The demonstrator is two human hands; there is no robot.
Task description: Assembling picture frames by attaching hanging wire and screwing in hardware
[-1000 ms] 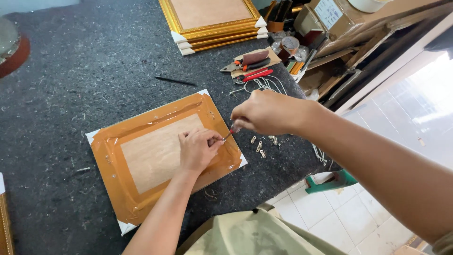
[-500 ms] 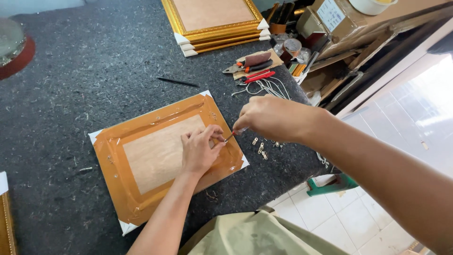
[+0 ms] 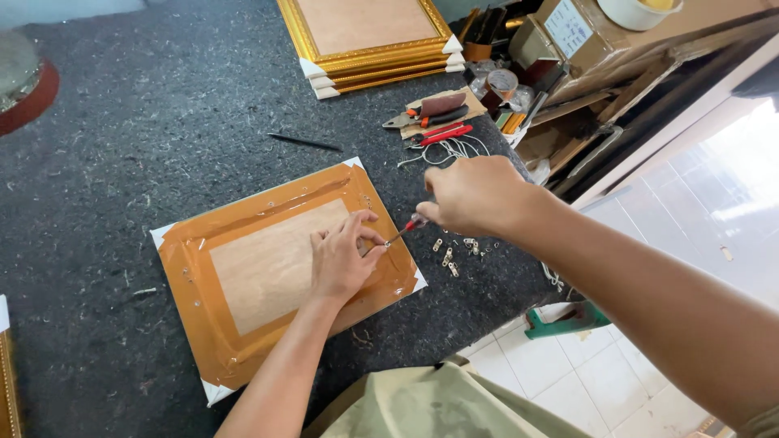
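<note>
Closest to the camera, the left hand is lying palm-down on the back of a picture frame, fingers spread a bit and the fingertips pinching or steadying something tiny near the frame's right edge. Can't tell what that bit is, too small. It isn't gripping the frame itself, just pressing it flat.

The frame is lying face-down on the dark felt-covered workbench, taped all round in glossy orange-brown tape with white corner protectors. I'd guess it's light and rigid, but the backing panel in the middle looks thin, so it probably flexes if you lean on it. The tape looks slippery too. Best grabbed by the outer rails, not the panel.

The right hand is closed around a small red-handled screwdriver, tip angling down to the spot by the left fingertips.

Just beside the frame there's a scatter of small metal hangers lying on the felt. Further back, pliers and a stack of gold frames are sitting at the far edge.
</note>
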